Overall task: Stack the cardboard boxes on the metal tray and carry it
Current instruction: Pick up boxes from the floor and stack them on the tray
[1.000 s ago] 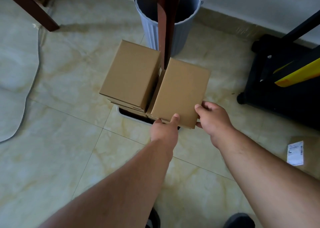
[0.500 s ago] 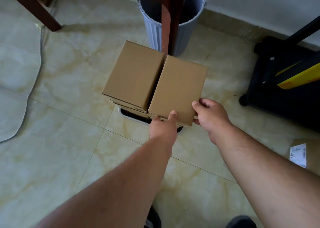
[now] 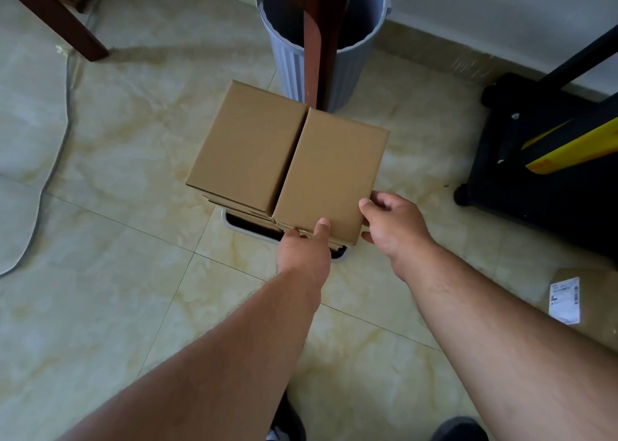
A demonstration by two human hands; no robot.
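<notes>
Two stacks of brown cardboard boxes stand side by side on a metal tray [image 3: 249, 231] on the floor; only the tray's near rim shows below them. The left top box [image 3: 245, 146] and the right top box [image 3: 331, 173] now touch along one edge. My left hand [image 3: 306, 250] holds the near edge of the right top box, thumb on its top face. My right hand [image 3: 391, 223] grips that box's near right corner with curled fingers.
A grey ribbed bin [image 3: 321, 36] and a dark wooden table leg [image 3: 317, 39] stand just behind the boxes. A black and yellow trolley [image 3: 548, 153] is at the right. A labelled parcel [image 3: 565, 300] lies on the tiled floor. A cable [image 3: 50, 173] curves at the left.
The right top box, tilted and skewed a second ago, has been swung level and pushed flush against the left top box. Both hands stayed on its near edge.
</notes>
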